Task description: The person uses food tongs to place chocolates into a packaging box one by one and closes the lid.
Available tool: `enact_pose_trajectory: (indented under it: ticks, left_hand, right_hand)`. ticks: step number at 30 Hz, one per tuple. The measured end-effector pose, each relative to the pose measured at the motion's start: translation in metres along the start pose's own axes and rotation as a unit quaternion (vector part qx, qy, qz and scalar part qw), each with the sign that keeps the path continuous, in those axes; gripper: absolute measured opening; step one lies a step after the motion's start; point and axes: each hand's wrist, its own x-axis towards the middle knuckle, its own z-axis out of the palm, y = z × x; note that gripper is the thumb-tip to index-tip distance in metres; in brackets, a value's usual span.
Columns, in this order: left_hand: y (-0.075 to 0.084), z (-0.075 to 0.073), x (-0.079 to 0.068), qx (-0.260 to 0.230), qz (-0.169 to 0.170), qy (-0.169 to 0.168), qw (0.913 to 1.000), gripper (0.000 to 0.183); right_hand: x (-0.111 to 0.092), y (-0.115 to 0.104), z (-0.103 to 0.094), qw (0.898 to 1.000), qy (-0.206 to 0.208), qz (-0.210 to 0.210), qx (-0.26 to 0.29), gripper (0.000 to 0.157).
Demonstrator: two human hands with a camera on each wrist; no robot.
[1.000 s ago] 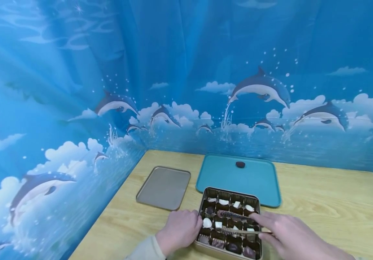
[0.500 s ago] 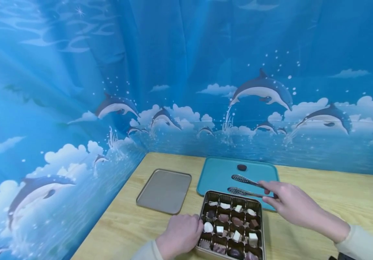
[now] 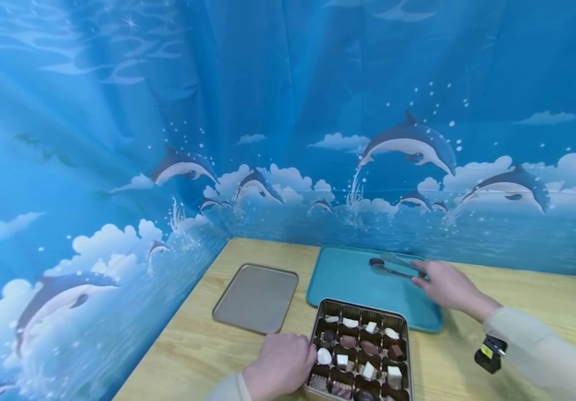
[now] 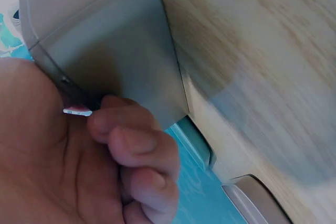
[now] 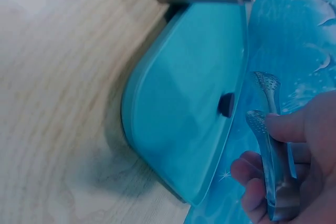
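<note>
My left hand grips the left edge of a metal tin of chocolates. Its fingers are curled at the tin's rim in the left wrist view. The tin's dividers hold several white, brown and dark chocolates. Over the teal tray my right hand holds small metal tongs, thumb along one arm. Their perforated tips stand apart, pointing left. A lone dark chocolate lies near the tray's back edge, right at the tong tips in the head view. No chocolate shows between the tips in the right wrist view.
A bare grey-brown tray lies left of the teal one on the light wood table. Blue dolphin-printed curtains hang along the back and left. A small black device hangs at the right wrist.
My right hand has carried the tongs up off the tin of chocolates and back to the dark chocolate on the teal tray. My left hand stays at the tin's edge.
</note>
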Motion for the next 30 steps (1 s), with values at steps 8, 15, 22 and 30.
enact_pose_trajectory:
  ticks: [8,15,22,30]
  left_hand:
    - [-0.008,-0.003,-0.007,-0.028,0.026,0.019,0.9991,0.044]
    - [-0.010,-0.004,-0.006,-0.073,0.028,0.004,0.9969,0.042]
    - [-0.008,-0.005,-0.007,-0.072,0.027,0.011,0.9970,0.045]
    - [-0.007,-0.005,-0.007,-0.070,0.021,-0.001,0.9973,0.044]
  right_hand:
    - [0.022,0.010,0.013,1.000,-0.015,0.023,0.001,0.054]
    - [0.034,0.012,0.018,1.000,-0.015,0.023,-0.001,0.051]
    - [0.039,0.015,0.024,0.999,-0.023,0.025,-0.009,0.049]
    - [0.036,0.016,0.026,1.000,-0.007,0.015,-0.022,0.042]
